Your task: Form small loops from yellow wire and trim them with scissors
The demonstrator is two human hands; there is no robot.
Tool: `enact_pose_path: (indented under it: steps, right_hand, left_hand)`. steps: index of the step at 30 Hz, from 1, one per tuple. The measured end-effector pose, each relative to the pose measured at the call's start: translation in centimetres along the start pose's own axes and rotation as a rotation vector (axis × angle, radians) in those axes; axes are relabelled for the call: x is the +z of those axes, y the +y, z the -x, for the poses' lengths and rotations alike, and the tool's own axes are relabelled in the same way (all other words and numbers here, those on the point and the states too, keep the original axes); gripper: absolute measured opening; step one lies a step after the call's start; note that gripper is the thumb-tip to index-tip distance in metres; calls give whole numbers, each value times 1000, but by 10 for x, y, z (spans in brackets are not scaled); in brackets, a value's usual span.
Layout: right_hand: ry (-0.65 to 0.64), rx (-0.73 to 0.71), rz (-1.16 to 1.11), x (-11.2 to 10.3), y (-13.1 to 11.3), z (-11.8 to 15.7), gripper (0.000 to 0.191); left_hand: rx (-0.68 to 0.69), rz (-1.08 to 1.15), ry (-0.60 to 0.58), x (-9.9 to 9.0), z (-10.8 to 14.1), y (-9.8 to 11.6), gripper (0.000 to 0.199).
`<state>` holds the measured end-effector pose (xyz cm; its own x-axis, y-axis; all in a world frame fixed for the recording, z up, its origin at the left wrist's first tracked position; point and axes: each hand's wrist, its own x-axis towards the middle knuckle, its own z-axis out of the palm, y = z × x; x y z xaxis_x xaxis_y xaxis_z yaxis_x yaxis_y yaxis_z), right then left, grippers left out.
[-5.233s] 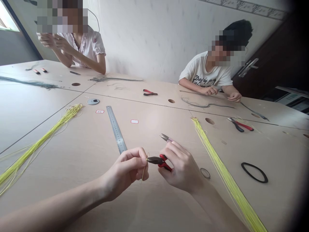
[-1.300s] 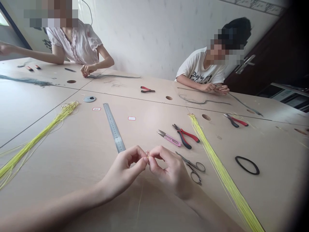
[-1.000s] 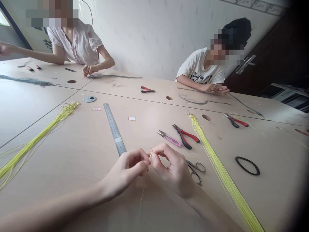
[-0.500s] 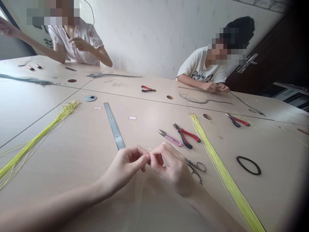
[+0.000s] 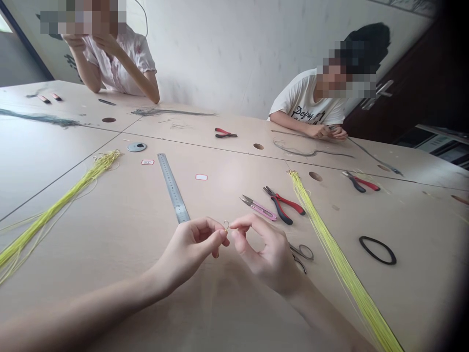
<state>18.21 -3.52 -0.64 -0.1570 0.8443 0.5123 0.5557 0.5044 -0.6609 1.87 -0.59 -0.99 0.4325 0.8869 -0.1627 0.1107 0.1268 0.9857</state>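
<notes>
Between thumb and index finger, my left hand [image 5: 200, 242] pinches a small gold-coloured hook [image 5: 226, 225], its curved end sticking up. My right hand [image 5: 262, 249] is just right of it, thumb and index finger apart, with nothing visible between them. A faint, blurred thread seems to hang below the hands. Beyond my left hand lies a steel ruler [image 5: 171, 186]. Pink thread snips [image 5: 259, 208] and red-and-black pliers [image 5: 283, 204] rest beyond my right hand, which partly covers metal scissors [image 5: 303, 252].
Yellow thread bundles lie at left [image 5: 62, 205] and right [image 5: 330, 239]. A black oval ring [image 5: 377, 250] is at the right. Farther off are more pliers [image 5: 225, 133], a grey disc [image 5: 137, 146] and dark threads [image 5: 157, 112]. Two people sit across the table [image 5: 227, 195].
My right thumb and index finger have parted and moved slightly away from the hook, which stays in my left hand. The person at upper left has brought both hands up near the face.
</notes>
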Motion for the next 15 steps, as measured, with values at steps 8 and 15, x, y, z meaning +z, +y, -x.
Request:
enact_pose_path:
  steps: [8, 15]
  right_hand:
    - [-46, 48, -13, 4, 0, 2, 15]
    - [-45, 40, 11, 4, 1, 2, 14]
  left_hand:
    - [6, 9, -20, 1, 1, 1, 18]
    - [23, 41, 4, 2, 2, 3, 16]
